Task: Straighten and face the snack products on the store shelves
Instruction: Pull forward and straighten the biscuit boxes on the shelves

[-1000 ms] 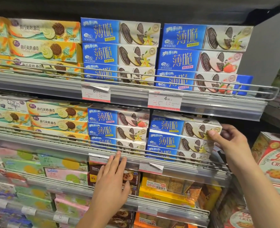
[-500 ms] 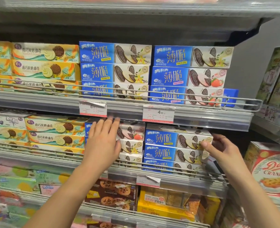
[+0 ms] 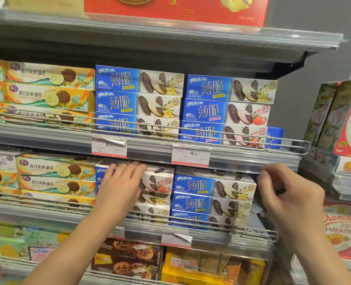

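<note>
Pressing flat against the left stack of blue biscuit boxes (image 3: pixel 156 185) on the middle shelf, the left hand (image 3: pixel 119 188) has straight fingers. The right hand (image 3: pixel 289 194), loosely curled and empty, hovers just right of the right stack (image 3: pixel 211 199), whose long axis runs sideways.

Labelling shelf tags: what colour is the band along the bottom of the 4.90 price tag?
Red, on the white 4.90 price tag; head view.

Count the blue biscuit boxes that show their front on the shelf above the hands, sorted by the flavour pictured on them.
Vanilla boxes: 4
Strawberry boxes: 2
Total: 6
One more blue box at the right end shows only its side, so it is not counted.
</note>
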`<state>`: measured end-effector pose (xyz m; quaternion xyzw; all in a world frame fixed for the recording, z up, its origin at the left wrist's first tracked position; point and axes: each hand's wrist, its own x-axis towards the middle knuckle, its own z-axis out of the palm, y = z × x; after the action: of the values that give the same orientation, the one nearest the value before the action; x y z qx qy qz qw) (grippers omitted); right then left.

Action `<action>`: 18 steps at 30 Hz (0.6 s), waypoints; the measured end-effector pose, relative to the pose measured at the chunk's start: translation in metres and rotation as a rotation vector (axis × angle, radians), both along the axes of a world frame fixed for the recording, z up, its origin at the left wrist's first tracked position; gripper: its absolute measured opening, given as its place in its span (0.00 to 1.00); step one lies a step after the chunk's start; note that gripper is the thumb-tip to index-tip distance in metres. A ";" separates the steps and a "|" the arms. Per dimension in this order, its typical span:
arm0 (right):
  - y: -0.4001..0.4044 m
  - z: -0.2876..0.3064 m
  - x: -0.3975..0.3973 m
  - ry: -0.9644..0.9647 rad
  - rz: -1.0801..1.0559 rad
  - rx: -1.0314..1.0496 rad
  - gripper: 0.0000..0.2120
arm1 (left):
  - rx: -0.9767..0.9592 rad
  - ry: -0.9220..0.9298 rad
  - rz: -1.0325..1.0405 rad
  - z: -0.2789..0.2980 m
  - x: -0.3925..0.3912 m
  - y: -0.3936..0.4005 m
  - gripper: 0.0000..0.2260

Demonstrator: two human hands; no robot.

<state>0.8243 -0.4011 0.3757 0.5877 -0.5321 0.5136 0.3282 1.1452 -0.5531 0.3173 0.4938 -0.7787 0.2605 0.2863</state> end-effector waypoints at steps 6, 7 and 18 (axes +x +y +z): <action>-0.017 0.052 0.008 0.207 0.006 -0.115 0.07 | -0.179 -0.027 -0.144 -0.011 0.014 0.009 0.23; -0.020 0.063 0.010 0.229 0.001 -0.124 0.07 | -0.197 -0.026 -0.157 -0.013 0.017 0.013 0.22; -0.079 0.164 -0.023 0.244 -0.220 0.281 0.34 | -0.210 0.036 -0.260 0.015 0.066 0.039 0.24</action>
<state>0.8011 -0.4802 0.5393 0.6239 -0.6158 0.3202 0.3592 1.2108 -0.5140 0.3325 0.3609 -0.7991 0.2924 0.3816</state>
